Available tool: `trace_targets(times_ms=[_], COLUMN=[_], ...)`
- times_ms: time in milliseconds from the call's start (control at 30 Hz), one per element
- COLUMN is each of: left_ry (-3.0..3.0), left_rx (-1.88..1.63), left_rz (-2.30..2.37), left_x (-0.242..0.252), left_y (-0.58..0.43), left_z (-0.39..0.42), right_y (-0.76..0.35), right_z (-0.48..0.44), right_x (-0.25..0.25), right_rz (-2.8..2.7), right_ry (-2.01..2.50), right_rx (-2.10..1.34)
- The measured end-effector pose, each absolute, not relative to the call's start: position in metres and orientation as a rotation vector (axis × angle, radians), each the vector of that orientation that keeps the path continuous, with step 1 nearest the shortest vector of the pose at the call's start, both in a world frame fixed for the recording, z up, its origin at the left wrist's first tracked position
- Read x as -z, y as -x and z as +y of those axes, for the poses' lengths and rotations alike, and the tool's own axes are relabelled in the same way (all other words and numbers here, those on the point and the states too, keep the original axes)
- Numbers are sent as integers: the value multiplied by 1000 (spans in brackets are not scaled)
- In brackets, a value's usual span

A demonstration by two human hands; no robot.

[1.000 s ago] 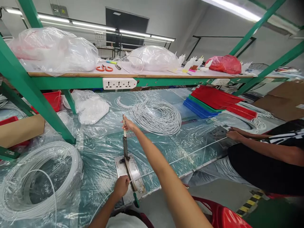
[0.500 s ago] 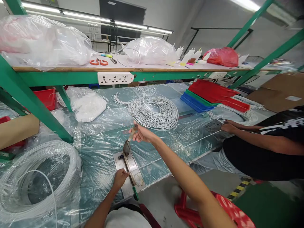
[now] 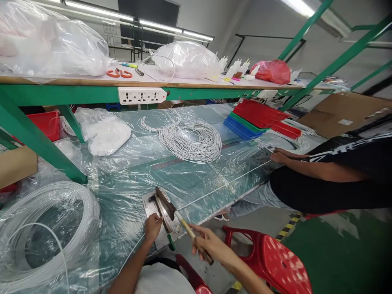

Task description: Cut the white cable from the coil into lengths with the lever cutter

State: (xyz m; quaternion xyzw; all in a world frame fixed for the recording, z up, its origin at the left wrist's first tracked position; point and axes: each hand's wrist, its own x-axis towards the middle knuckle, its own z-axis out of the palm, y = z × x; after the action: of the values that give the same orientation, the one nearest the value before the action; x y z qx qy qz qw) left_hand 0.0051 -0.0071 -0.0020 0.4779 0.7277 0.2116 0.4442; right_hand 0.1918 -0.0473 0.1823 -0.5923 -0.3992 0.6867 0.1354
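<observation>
My left hand (image 3: 153, 227) is closed in a pinch on a white cable (image 3: 223, 186) at the side of a small lever cutter's metal base (image 3: 149, 208). From the pinch, part of the cable trails down along my left forearm; the rest stretches right to a co-worker's hands (image 3: 277, 156). The cutter's dark blade (image 3: 164, 201) lies low over the base. My right hand (image 3: 211, 244) is wrapped loosely around its wooden handle (image 3: 187, 228), which points toward me past the table edge. A small green grip (image 3: 170, 242) sticks out at the base's near end.
A big coil (image 3: 88, 212) lies at left, a bundle of white cables (image 3: 191, 141) at mid-table. Stacked trays (image 3: 257, 116) stand behind. A green shelf frame (image 3: 39, 139) slants down at left. Red stools (image 3: 275, 261) stand below right.
My right hand has swung the cutter's handle from raised at the far side down toward me, lowering the blade over the base. My left hand stays at the cutter. The view has shifted slightly.
</observation>
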Motion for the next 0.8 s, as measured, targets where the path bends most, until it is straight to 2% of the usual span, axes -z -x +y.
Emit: trace_targets(times_ms=[100, 200, 267, 433, 800], left_ry=[-1219, -1247, -1260, -1282, -1271], left_rx=[-513, -499, -492, -488, -506], left_rz=[1830, 1848, 1852, 1850, 1829], left_x=[0, -3, -4, -7, -1], left_y=[-6, -6, -7, -7, -8], left_z=[-7, -7, -8, -8, -9], right_y=[-190, -184, -179, -175, -175], right_z=[-68, -83, -89, -98, -105], right_x=[-152, -126, -112, -84, -81], right_rz=[-1269, -1384, -1409, -1436, -1412], right_ry=[1873, 2007, 2000, 2001, 2067], right_rx=[-1928, -1623, -1456, -1284, -1168])
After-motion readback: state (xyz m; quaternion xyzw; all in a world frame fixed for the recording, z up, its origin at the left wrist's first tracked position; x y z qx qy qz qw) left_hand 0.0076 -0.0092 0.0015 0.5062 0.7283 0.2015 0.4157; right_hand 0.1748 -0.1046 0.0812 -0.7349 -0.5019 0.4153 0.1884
